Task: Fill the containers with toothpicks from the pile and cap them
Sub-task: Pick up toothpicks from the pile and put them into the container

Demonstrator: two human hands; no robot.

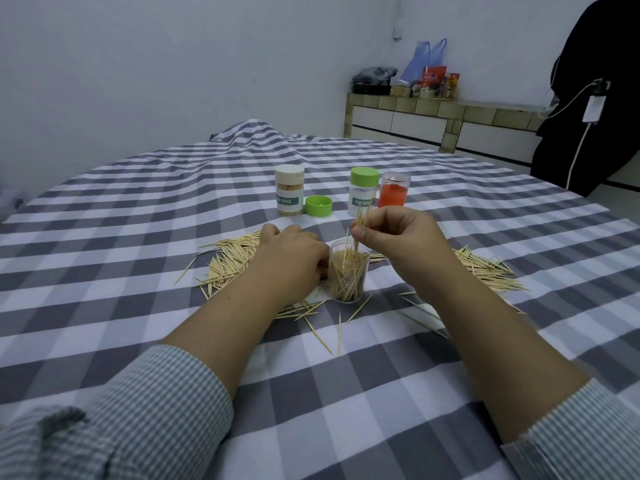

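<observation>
My right hand (394, 237) pinches a few toothpicks (360, 221) above the open cup (346, 271), which stands mid-cloth. My left hand (291, 258) rests beside it at nine o'clock; I cannot tell its grip.

Both my forearms reach forward, bare from mid-forearm, striped sleeves pushed back near elbows. My left hand (292, 252) low, knuckles up, fingers curled downward, fingertips hidden beneath hand; cannot tell if they hold anything. My right hand (398, 235) raised higher than left, wrist bent, back of hand toward me. Right thumb and fingers pinch small bunch of toothpicks (360, 225), sticks upright, tips pointing down. Hands close together, not touching.
</observation>
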